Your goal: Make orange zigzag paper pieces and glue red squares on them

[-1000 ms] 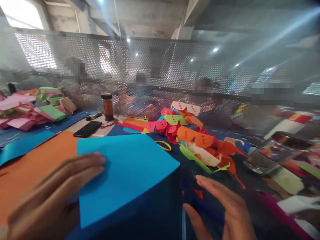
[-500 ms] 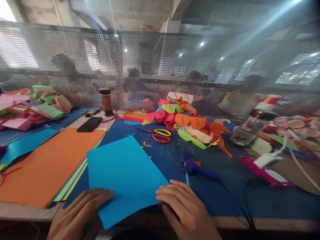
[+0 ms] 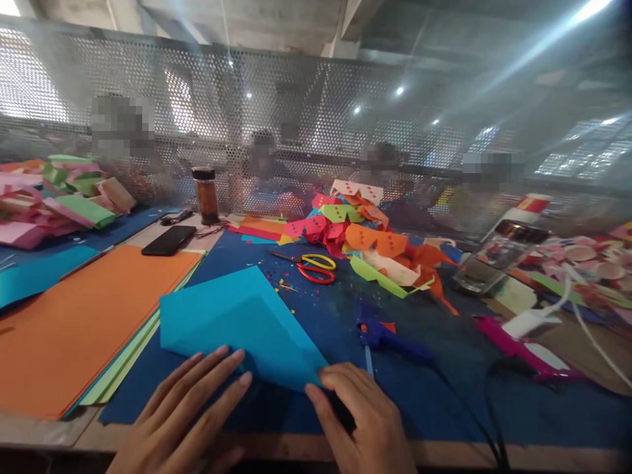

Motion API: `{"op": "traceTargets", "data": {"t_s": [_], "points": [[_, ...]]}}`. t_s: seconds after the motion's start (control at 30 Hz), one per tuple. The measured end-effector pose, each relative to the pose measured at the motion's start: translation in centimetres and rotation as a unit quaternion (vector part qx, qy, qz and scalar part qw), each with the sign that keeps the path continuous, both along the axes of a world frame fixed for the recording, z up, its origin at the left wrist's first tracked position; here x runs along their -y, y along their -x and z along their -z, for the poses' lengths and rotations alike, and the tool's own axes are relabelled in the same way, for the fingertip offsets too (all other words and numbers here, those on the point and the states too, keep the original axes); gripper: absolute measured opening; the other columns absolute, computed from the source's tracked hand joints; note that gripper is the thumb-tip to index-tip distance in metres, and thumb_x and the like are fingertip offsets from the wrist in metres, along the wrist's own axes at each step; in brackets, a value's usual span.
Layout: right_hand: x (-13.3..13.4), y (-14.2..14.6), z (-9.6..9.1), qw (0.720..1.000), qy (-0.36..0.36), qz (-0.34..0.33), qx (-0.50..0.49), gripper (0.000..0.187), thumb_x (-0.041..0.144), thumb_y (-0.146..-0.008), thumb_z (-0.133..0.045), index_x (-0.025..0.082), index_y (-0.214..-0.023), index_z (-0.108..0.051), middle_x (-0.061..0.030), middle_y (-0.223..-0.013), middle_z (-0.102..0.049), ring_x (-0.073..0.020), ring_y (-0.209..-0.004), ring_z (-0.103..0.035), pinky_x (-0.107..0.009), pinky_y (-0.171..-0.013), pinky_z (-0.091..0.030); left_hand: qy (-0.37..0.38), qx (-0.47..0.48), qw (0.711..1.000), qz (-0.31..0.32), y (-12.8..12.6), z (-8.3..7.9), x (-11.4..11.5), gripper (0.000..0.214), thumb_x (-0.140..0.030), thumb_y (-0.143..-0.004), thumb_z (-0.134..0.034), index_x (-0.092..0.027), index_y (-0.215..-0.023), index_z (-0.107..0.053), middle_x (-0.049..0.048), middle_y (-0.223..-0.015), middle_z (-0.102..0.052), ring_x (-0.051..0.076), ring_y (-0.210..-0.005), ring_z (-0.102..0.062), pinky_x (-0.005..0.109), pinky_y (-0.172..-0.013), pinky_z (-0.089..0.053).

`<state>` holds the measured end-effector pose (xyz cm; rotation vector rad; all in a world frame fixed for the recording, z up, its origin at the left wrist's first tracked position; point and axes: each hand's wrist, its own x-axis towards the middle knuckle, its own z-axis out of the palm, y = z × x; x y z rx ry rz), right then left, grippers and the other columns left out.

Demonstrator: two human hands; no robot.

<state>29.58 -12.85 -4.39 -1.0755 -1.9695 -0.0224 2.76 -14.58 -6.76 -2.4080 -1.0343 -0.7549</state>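
A sheet of bright blue paper [image 3: 217, 309] lies on the dark blue table cover in front of me, its near part folded up and over. My left hand [image 3: 192, 401] rests with fingers spread along the folded near edge, fingertips touching the paper. At the paper's right corner, my right hand [image 3: 363, 408] pinches the edge between thumb and fingers. Beyond the paper lie scissors [image 3: 313, 266] with one yellow and one red handle. To the right sits a blue glue gun [image 3: 390, 336], a pale stick jutting from it.
Orange paper sheets [image 3: 108, 322] are stacked left, with a black phone [image 3: 168, 240] at their far end and a brown-filled bottle [image 3: 205, 197] behind. Cut paper shapes [image 3: 378, 240] heap at the back. A clear bottle [image 3: 486, 257] and pink power strip [image 3: 528, 349] stand right; perforated metal screen [image 3: 306, 118] behind.
The near part of the blue paper has been folded up and away from me. My left hand has moved right with its fingers spreading; my right hand has closed on the corner.
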Motion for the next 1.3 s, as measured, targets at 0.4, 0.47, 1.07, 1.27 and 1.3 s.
{"op": "traceTargets", "data": {"t_s": [0.4,0.47,1.07,1.27,1.3], "points": [[0.5,-1.3,1.3,0.999,0.009,0.018,0.048,0.028,0.021,-0.099,-0.054,0.021,-0.127,-0.056,-0.0072,-0.106,-0.072,-0.0203,-0.097,-0.071,-0.030,-0.081,-0.060,-0.052,-0.103,0.992,-0.042,-1.6,-1.3,-2.0,0.068,-0.066,-0.091,-0.051,-0.025,-0.145,-0.050,0.0050,-0.144,-0.062,0.027,-0.129,-0.059,0.041,-0.101,-0.043],[0.5,-1.4,1.3,0.997,-0.004,0.025,0.067,0.029,0.021,-0.098,-0.055,0.021,-0.127,-0.057,-0.0091,-0.111,-0.070,-0.0219,-0.102,-0.070,-0.032,-0.084,-0.060,-0.052,-0.102,0.992,-0.045,-1.8,-1.3,-2.2,0.070,-0.067,-0.090,-0.050,-0.025,-0.146,-0.050,0.0053,-0.143,-0.063,0.027,-0.127,-0.060,0.040,-0.101,-0.043],[0.5,-2.4,1.8,0.987,-0.058,0.042,0.145,0.029,0.020,-0.094,-0.060,0.019,-0.122,-0.065,-0.0077,-0.115,-0.074,-0.0243,-0.103,-0.070,-0.036,-0.085,-0.058,-0.029,-0.139,0.989,-0.047,-2.1,-1.9,-3.5,0.076,-0.070,-0.091,-0.045,-0.023,-0.150,-0.041,0.0008,-0.146,-0.059,0.024,-0.128,-0.060,0.040,-0.102,-0.044],[0.5,-2.5,1.9,0.983,-0.057,0.049,0.168,0.032,0.022,-0.094,-0.060,0.017,-0.125,-0.063,-0.0083,-0.119,-0.073,-0.0246,-0.105,-0.070,-0.037,-0.086,-0.058,-0.021,-0.130,0.990,-0.056,-2.5,-1.5,-4.0,0.072,-0.068,-0.093,-0.045,-0.024,-0.150,-0.042,0.0018,-0.145,-0.060,0.024,-0.127,-0.061,0.041,-0.108,-0.038],[0.5,-2.5,1.9,0.982,-0.060,0.051,0.171,0.032,0.022,-0.094,-0.060,0.018,-0.125,-0.063,-0.0080,-0.120,-0.073,-0.0246,-0.105,-0.071,-0.038,-0.088,-0.057,-0.022,-0.130,0.990,-0.056,-2.5,-1.4,-4.0,0.072,-0.068,-0.093,-0.044,-0.024,-0.150,-0.041,0.0017,-0.145,-0.060,0.024,-0.127,-0.061,0.041,-0.110,-0.036]]}}
